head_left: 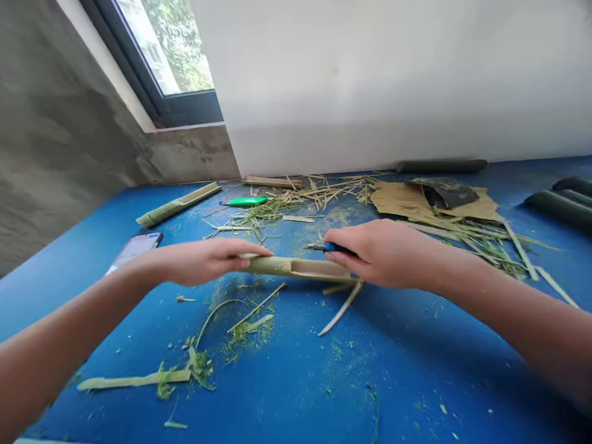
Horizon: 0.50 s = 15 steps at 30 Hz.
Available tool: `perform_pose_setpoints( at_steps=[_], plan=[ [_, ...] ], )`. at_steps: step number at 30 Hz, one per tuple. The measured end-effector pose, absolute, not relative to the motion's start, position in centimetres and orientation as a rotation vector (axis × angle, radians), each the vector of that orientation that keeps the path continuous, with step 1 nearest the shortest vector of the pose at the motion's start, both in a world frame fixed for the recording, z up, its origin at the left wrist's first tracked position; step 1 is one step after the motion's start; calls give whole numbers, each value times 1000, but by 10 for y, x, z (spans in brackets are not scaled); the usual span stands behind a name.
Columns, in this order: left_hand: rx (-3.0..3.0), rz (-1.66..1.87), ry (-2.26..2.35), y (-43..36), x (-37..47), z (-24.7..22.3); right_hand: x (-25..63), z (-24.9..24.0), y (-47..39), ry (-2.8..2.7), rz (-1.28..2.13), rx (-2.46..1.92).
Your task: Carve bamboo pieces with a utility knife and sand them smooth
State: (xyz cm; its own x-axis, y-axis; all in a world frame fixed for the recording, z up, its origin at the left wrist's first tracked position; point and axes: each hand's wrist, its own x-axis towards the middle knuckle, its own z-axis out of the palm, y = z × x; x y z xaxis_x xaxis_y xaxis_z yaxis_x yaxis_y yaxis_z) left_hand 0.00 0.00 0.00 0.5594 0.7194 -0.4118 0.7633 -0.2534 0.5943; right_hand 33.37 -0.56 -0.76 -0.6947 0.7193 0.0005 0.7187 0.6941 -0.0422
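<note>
A pale bamboo piece, with a section of its upper side cut open, lies level over the blue table in front of me. My left hand is closed around its left end. In my closed right hand is a small blue-handled cutting tool, its metal tip pointing left just above the bamboo. The fingers of that hand are near the bamboo's right end; whether they touch it, I cannot tell. A thin bamboo strip hangs or lies by that end.
Bamboo shavings, a green utility knife and another cut bamboo piece lie farther back. A phone is beyond my left forearm. Cardboard and dark tubes are on the right. Scraps litter the front.
</note>
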Motion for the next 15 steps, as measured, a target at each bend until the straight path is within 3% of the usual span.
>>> perform_pose_setpoints(
  at_steps=[5,7,10,15],
  plan=[
    [1639,769,1242,42,28,-15,322,-18,-9,-2977,220,-1126],
    [1513,923,1302,61,50,-26,317,-20,-11,-3010,250,-1106],
    [1586,771,1431,86,88,-41,315,-22,-13,-3034,229,-1114],
    [2221,259,1243,95,137,-53,324,-23,-7,-2955,12,-1288]
  ],
)
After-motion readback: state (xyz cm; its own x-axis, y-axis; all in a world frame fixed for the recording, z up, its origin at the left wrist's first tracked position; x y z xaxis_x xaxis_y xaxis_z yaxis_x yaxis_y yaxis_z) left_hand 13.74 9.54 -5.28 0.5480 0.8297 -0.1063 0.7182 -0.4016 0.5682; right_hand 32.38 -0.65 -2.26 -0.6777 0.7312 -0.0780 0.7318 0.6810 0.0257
